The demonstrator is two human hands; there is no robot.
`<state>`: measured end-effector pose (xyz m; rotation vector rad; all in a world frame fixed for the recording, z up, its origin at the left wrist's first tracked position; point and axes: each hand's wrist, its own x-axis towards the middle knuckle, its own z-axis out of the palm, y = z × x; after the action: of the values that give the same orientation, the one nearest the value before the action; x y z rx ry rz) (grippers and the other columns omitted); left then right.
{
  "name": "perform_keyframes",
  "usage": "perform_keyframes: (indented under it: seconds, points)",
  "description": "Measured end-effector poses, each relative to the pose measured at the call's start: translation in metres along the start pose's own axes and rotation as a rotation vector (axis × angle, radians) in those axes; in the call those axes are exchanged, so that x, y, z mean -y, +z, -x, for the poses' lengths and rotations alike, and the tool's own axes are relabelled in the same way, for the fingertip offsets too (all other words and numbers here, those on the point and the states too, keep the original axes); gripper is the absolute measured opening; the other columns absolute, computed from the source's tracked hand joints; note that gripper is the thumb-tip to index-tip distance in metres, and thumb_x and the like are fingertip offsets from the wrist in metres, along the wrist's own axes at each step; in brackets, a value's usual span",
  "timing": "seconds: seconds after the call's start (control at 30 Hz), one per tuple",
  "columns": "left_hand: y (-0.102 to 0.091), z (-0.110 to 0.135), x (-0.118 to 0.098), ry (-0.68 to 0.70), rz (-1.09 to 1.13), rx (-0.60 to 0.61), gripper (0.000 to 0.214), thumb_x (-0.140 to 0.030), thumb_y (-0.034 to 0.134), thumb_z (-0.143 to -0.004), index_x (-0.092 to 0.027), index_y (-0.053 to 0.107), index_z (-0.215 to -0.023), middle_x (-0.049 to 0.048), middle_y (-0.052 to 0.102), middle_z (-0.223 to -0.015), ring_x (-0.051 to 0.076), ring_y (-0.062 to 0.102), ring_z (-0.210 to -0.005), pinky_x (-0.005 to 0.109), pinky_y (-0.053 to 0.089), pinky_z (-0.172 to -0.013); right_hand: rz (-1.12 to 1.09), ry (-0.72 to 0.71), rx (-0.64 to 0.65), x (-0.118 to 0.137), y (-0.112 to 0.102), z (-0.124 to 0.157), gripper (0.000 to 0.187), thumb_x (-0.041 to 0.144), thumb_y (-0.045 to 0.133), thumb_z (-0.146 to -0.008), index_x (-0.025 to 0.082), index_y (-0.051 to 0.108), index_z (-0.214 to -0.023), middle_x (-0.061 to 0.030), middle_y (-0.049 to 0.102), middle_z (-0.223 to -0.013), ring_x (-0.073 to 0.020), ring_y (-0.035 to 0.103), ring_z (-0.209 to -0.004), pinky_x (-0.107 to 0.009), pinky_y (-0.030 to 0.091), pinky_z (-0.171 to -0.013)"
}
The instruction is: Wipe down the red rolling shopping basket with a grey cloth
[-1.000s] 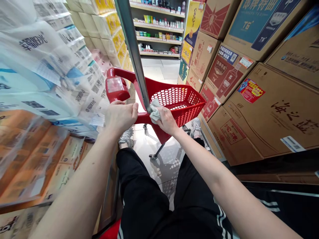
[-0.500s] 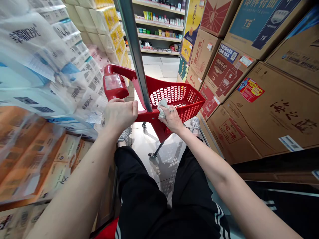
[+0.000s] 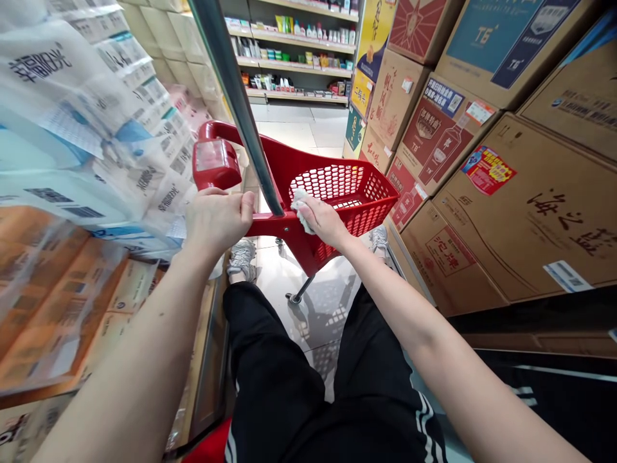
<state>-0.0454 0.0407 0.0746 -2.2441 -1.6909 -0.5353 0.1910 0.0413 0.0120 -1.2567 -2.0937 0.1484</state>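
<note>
A red plastic shopping cart [image 3: 301, 247] stands tilted between my legs, its perforated basket to the right. My left hand [image 3: 216, 218] is wrapped round the cart's red handle [image 3: 263, 225], just below a red housing with a clear window [image 3: 216, 164]. In my right hand [image 3: 321, 218] is a crumpled whitish cloth [image 3: 303, 209], pressed on the cart's rim near the basket. A grey metal post [image 3: 241, 106] of the cart slants up between my hands. My right palm and part of the cloth are hidden.
Stacked cardboard cartons [image 3: 482, 225] rise close on the right. Plastic-wrapped paper packs [image 3: 130, 141] crowd the left, above orange packs [image 3: 53, 289]. Shelves with bottles and tubes [image 3: 303, 61] stand ahead, past a tiled floor [image 3: 289, 135]. A cart wheel [image 3: 294, 298] is by my feet.
The cart's handle and post have shifted left, with my left hand still round the handle. My right hand has slid left with the cloth along the rim.
</note>
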Motion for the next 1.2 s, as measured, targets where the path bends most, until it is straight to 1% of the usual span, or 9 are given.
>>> perform_keyframes:
  seconds: [0.13, 0.23, 0.37, 0.53, 0.67, 0.77, 0.93, 1.07, 1.2]
  points:
    - [0.0, -0.001, -0.001, -0.003, -0.02, 0.015, 0.057, -0.044, 0.024, -0.096, -0.016, 0.072, -0.079, 0.0129, 0.069, -0.074, 0.028, 0.063, -0.092, 0.042, 0.044, -0.086, 0.097, 0.03, -0.138, 0.015, 0.025, 0.031, 0.048, 0.043, 0.044, -0.101, 0.02, 0.05, -0.142, -0.0129, 0.049, -0.145, -0.0269, 0.036, -0.143, -0.052, 0.028, -0.121]
    - [-0.001, 0.001, -0.004, -0.007, -0.002, 0.0, 0.057, -0.044, 0.024, -0.096, -0.018, 0.072, -0.08, 0.0115, 0.068, -0.071, 0.028, 0.064, -0.092, 0.042, 0.044, -0.086, 0.052, 0.114, -0.227, 0.027, 0.035, 0.046, 0.043, 0.038, 0.039, -0.102, 0.023, 0.052, -0.141, -0.0126, 0.043, -0.15, -0.0269, 0.026, -0.149, -0.055, 0.027, -0.121]
    - [-0.002, 0.004, -0.011, -0.029, 0.074, 0.001, 0.058, -0.045, 0.024, -0.096, -0.019, 0.073, -0.081, 0.0114, 0.069, -0.072, 0.029, 0.065, -0.094, 0.044, 0.043, -0.089, 0.048, 0.154, -0.319, 0.033, 0.037, 0.054, 0.036, 0.033, 0.041, -0.102, 0.024, 0.062, -0.13, -0.0136, 0.047, -0.145, -0.0273, 0.037, -0.142, -0.052, 0.035, -0.117]
    - [-0.003, 0.003, -0.019, -0.053, 0.116, -0.002, 0.057, -0.046, 0.024, -0.095, -0.02, 0.073, -0.081, 0.0103, 0.07, -0.072, 0.028, 0.066, -0.096, 0.044, 0.042, -0.092, 0.055, 0.02, -0.369, 0.03, 0.052, 0.064, 0.028, 0.032, 0.052, -0.099, 0.023, 0.07, -0.119, -0.0142, 0.052, -0.132, -0.0241, 0.049, -0.13, -0.04, 0.047, -0.109]
    - [-0.001, 0.0, -0.02, -0.036, 0.119, -0.015, 0.057, -0.045, 0.024, -0.095, -0.02, 0.073, -0.08, 0.0109, 0.071, -0.071, 0.028, 0.067, -0.094, 0.044, 0.042, -0.094, 0.011, -0.009, -0.43, 0.027, 0.069, 0.07, 0.031, 0.032, 0.054, -0.098, 0.018, 0.069, -0.122, -0.0158, 0.051, -0.128, -0.0211, 0.054, -0.124, -0.031, 0.051, -0.103]
    - [0.0, -0.003, -0.02, -0.03, 0.146, -0.021, 0.056, -0.044, 0.024, -0.094, -0.019, 0.073, -0.081, 0.0118, 0.071, -0.072, 0.029, 0.067, -0.093, 0.046, 0.041, -0.094, 0.011, 0.009, -0.409, 0.02, 0.072, 0.075, 0.03, 0.031, 0.055, -0.098, 0.018, 0.069, -0.122, -0.0159, 0.052, -0.127, -0.0217, 0.054, -0.123, -0.033, 0.051, -0.104]
    - [0.002, -0.005, -0.025, -0.029, 0.116, -0.035, 0.054, -0.043, 0.026, -0.094, -0.019, 0.073, -0.081, 0.0113, 0.069, -0.069, 0.028, 0.067, -0.091, 0.044, 0.042, -0.092, -0.011, 0.052, -0.366, 0.017, 0.064, 0.084, 0.032, 0.028, 0.056, -0.097, 0.02, 0.067, -0.126, -0.0162, 0.054, -0.126, -0.0238, 0.055, -0.124, -0.038, 0.051, -0.104]
    - [0.004, -0.004, -0.03, -0.041, 0.121, -0.057, 0.054, -0.042, 0.026, -0.094, -0.018, 0.073, -0.082, 0.0109, 0.069, -0.069, 0.028, 0.066, -0.09, 0.044, 0.042, -0.093, -0.043, 0.071, -0.405, 0.029, 0.064, 0.075, 0.036, 0.029, 0.055, -0.098, 0.024, 0.063, -0.132, -0.0149, 0.052, -0.132, -0.0241, 0.053, -0.127, -0.039, 0.049, -0.107]
    - [0.006, -0.005, -0.032, -0.027, 0.113, -0.041, 0.056, -0.042, 0.026, -0.094, -0.017, 0.073, -0.08, 0.0124, 0.07, -0.07, 0.029, 0.066, -0.088, 0.045, 0.042, -0.091, -0.003, 0.095, -0.375, 0.026, 0.073, 0.071, 0.031, 0.031, 0.056, -0.097, 0.023, 0.068, -0.125, -0.0152, 0.053, -0.131, -0.0255, 0.052, -0.126, -0.039, 0.049, -0.106]
